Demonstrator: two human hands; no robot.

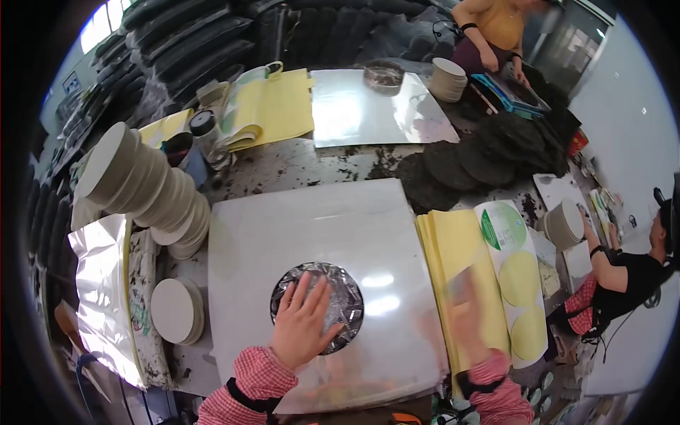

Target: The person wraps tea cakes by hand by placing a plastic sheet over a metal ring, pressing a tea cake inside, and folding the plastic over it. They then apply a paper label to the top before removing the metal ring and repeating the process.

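My left hand lies with fingers spread on a round, dark disc wrapped in shiny clear film. That disc sits on a glossy white sheet in front of me. To the right, my right hand is smeared by motion over a stack of yellow sheets; its fingers and anything in them cannot be made out. Beside the yellow stack lies a strip of round labels, one green and white, the others yellow-green.
Tall stacks of pale discs and a short one stand left. Dark round cakes are piled at the back right. A jar, yellow sheets and another white sheet lie beyond. Two people work at the right.
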